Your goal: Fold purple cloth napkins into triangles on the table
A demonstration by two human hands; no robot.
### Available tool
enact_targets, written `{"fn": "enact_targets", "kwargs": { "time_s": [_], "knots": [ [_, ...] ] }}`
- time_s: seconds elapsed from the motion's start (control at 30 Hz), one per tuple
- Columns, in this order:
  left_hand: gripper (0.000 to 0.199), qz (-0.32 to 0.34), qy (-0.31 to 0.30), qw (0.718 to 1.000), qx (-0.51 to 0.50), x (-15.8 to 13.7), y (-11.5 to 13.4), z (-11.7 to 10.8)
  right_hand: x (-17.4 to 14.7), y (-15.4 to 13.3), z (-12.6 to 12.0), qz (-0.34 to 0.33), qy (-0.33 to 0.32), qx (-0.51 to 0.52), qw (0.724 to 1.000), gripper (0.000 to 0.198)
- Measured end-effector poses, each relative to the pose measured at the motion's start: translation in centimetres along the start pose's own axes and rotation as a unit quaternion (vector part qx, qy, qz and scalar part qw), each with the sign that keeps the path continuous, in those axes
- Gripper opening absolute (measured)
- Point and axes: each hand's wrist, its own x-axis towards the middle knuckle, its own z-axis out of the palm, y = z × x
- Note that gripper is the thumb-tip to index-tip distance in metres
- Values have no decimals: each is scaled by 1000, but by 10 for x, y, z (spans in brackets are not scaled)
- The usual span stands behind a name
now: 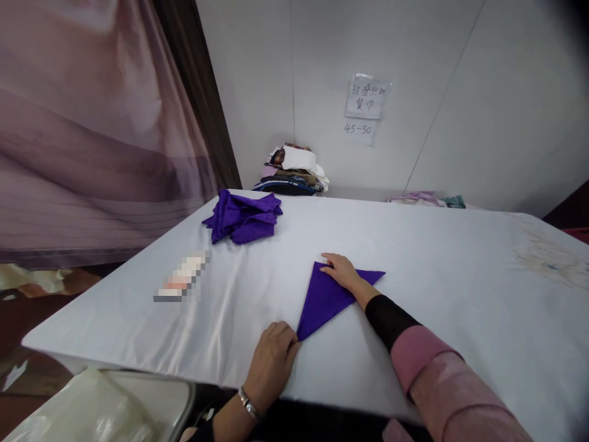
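Folded purple cloth (319, 304), a flat triangle on the white-covered table (427, 245), at 5 o'clock from the centre of view. The left hand (273, 353) (a silver bracelet (248, 404) at its wrist) grasps the 7 o'clock corner. The right hand (341, 270) lies over the 12 o'clock edge, fingers slightly spread; whether they pinch cannot be told. Crumpled purple fabric (243, 218) occupies 10 o'clock from the triangle.
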Motion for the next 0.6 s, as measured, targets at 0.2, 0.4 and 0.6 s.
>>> {"fn": "enact_targets", "kwargs": {
  "time_s": [0.2,0.4,0.6],
  "knots": [
    [15,2,-48,998,48,2,-7,-8,0,2,0,-6,4,-8,1000,42],
    [17,46,-20,998,38,35,-6,-24,1,4,2,-23,14,-27,999,45],
    [38,115,-17,992,57,118,18,21,3,2,2,4,9,-23,1000,41]
  ]
}}
